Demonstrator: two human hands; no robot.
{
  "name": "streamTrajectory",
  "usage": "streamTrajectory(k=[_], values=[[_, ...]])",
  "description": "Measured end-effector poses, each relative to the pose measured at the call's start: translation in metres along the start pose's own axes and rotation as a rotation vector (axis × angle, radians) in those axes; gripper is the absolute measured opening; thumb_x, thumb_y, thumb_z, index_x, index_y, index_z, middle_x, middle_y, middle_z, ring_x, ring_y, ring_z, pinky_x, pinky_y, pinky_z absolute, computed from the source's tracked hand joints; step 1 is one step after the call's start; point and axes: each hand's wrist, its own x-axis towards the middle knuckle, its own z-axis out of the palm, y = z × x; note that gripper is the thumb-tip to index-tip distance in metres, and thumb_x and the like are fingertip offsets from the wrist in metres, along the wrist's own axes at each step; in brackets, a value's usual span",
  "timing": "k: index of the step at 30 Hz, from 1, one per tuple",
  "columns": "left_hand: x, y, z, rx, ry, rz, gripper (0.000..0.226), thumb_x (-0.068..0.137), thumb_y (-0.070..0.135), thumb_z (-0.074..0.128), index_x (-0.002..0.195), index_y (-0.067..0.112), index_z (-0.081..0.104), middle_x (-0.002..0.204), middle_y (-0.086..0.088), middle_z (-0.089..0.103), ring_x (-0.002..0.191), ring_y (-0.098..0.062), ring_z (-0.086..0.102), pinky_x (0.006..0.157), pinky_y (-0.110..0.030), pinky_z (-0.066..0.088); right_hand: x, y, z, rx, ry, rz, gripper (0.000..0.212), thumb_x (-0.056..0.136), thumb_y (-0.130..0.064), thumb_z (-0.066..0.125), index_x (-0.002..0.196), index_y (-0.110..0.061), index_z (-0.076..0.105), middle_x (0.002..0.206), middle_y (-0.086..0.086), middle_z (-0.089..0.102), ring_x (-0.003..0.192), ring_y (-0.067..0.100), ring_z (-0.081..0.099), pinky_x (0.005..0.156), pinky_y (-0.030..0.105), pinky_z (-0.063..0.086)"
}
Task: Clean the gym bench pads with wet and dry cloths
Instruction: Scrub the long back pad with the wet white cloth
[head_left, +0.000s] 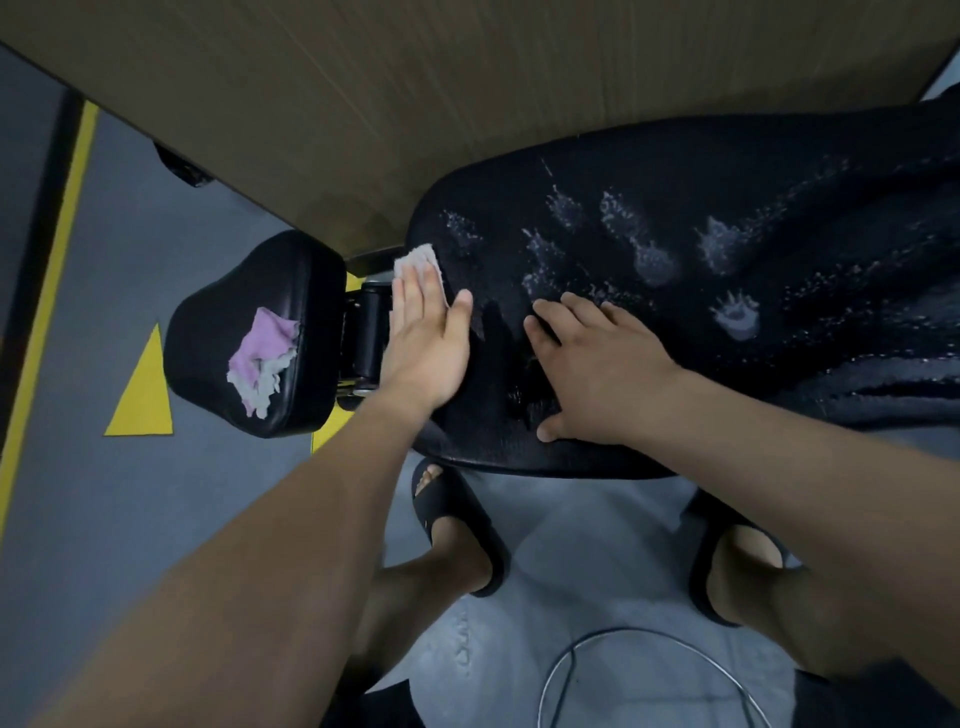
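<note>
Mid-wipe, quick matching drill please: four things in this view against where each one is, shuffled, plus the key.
1 left hand
2 right hand
3 pink cloth
4 whitish blotches

A lying on the small pad
B flat and bare on the long pad
C scattered further along the long pad
D pressing the grey cloth

Pairs: 1-D, 2-B, 3-A, 4-C

A single wide-angle view, worn on the person's head, looks steeply down and slightly forward. It sits close over the bench pad (779, 208), which fills the upper right. The left hand (423, 343) and right hand (597, 369) reach in from the bottom edge, with the feet (457, 525) and floor (104, 519) directly beneath.
</note>
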Motion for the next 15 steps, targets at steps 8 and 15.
streamTrajectory(k=[8,15], values=[[0.034,0.008,-0.006,-0.009,0.013,0.016,0.065,0.108,0.050,0.018,0.163,0.025,-0.006,0.168,0.007,-0.019,0.152,-0.006,-0.022,0.127,-0.035,-0.008,0.007,0.000,-0.002,-0.005,-0.016,-0.006,0.123,0.083,-0.071,0.065,0.162,-0.012,-0.007,0.169,0.005,-0.010,0.156,0.029,-0.012,0.127,0.049,0.005],[0.037,0.018,-0.002,0.042,0.042,0.171,0.063,0.108,0.039,0.027,0.163,0.027,-0.001,0.170,0.008,-0.013,0.154,-0.006,-0.018,0.126,-0.031,-0.006,0.007,0.004,-0.005,0.021,-0.013,-0.027,0.121,0.082,-0.068,0.068,0.163,-0.015,-0.005,0.169,0.002,-0.008,0.156,0.026,-0.011,0.127,0.047,0.004]])
